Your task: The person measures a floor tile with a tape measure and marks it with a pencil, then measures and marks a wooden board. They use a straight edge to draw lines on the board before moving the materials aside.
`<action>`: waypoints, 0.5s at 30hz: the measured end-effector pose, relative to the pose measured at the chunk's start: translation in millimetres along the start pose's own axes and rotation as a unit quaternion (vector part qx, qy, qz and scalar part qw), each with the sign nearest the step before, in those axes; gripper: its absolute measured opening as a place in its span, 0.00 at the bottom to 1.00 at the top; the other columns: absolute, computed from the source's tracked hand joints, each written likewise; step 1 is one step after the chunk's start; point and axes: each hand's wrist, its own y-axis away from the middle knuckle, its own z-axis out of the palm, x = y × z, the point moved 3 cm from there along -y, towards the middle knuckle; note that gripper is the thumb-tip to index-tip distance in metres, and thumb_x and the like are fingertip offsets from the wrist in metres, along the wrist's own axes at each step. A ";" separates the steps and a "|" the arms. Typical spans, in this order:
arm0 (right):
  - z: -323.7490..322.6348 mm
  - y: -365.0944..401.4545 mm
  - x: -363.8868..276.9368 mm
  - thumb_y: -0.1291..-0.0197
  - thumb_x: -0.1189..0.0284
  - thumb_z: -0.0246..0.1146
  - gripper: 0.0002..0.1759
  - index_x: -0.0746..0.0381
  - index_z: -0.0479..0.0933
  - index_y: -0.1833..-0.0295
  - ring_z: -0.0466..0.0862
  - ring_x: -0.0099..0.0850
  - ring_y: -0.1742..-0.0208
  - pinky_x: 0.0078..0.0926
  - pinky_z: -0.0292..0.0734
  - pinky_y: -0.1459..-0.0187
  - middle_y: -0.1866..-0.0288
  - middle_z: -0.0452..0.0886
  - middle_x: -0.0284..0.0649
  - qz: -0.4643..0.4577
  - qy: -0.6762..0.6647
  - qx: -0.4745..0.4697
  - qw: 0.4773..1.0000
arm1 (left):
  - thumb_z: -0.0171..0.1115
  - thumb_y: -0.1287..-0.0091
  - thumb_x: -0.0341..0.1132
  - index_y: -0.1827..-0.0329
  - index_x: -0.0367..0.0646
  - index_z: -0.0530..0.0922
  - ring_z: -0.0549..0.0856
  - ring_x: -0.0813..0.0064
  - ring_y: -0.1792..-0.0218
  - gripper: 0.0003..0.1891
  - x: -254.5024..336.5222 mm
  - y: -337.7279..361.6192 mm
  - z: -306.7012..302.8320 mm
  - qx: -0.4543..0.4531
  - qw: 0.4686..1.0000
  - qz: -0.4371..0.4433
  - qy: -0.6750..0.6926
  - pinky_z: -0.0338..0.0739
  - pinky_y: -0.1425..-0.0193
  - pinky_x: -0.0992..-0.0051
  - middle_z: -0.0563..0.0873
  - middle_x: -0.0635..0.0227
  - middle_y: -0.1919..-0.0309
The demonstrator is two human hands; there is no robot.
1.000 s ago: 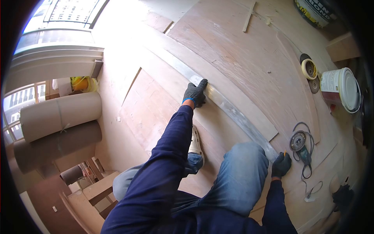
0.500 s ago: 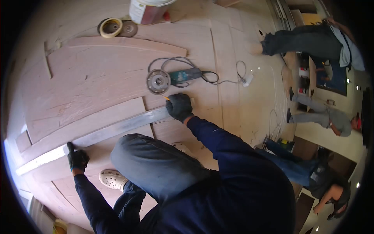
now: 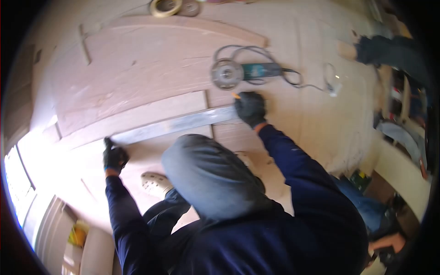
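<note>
A long metal straightedge [image 3: 176,123] lies at a slant over pale wooden boards. At its left end is my left hand [image 3: 115,156] in a dark glove, its thumb on the bar and the other fingers curled at its near edge. My right hand [image 3: 250,109], also gloved, is closed at the bar's right end. An orange-tipped pencil [image 3: 236,96] pokes out of that fist. Just beyond the right hand rests an angle grinder [image 3: 256,71], its disc facing up and its cable looped behind. A flat board [image 3: 160,110] lies along the bar's far side.
A curved wooden strip [image 3: 192,24] lies farther off, with a tape roll [image 3: 165,6] beyond it. The grinder's cord runs right to a white connector [image 3: 335,90]. Other people stand at the right, one in dark trousers [image 3: 387,50]. My bent knee [image 3: 201,169] is close to the bar.
My view has swung, so the boards, grinder and hands appear farther right and higher. Both hands stay at the straightedge, and the pencil is still in the right one.
</note>
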 end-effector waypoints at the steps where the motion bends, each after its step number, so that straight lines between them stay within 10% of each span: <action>1: 5.2 0.1 4.4 0.45 0.59 0.63 0.11 0.54 0.82 0.63 0.80 0.44 0.69 0.48 0.70 0.65 0.74 0.80 0.43 -0.004 0.009 0.007 1.000 | 0.27 0.30 0.75 0.90 0.49 0.66 0.68 0.70 0.89 0.43 28.9 23.8 21.6 -0.005 0.990 -0.059 0.128 0.67 0.83 0.74 0.68 0.66 0.91; 6: -7.8 -16.6 4.7 0.42 0.58 0.63 0.13 0.56 0.83 0.61 0.84 0.48 0.67 0.50 0.76 0.62 0.71 0.84 0.47 0.033 -0.008 -0.094 0.995 | 0.37 0.28 0.72 0.89 0.43 0.69 0.71 0.69 0.90 0.43 42.5 35.9 39.1 0.140 0.975 -0.069 0.157 0.66 0.86 0.72 0.70 0.64 0.91; 8: -4.0 -19.1 7.5 0.42 0.58 0.63 0.13 0.56 0.83 0.61 0.84 0.48 0.67 0.51 0.77 0.62 0.71 0.84 0.47 0.033 -0.009 -0.109 0.993 | 0.46 0.24 0.62 0.81 0.38 0.75 0.74 0.68 0.89 0.36 47.9 38.7 36.4 0.177 0.980 0.050 0.071 0.71 0.84 0.70 0.73 0.63 0.88; 15: -0.7 -23.6 15.1 0.42 0.58 0.63 0.14 0.57 0.83 0.61 0.84 0.51 0.67 0.51 0.77 0.63 0.71 0.83 0.50 0.020 -0.028 -0.158 0.987 | 0.53 0.24 0.47 0.68 0.34 0.79 0.78 0.67 0.87 0.23 55.5 43.4 36.4 0.188 0.974 -0.056 0.110 0.77 0.82 0.69 0.76 0.62 0.85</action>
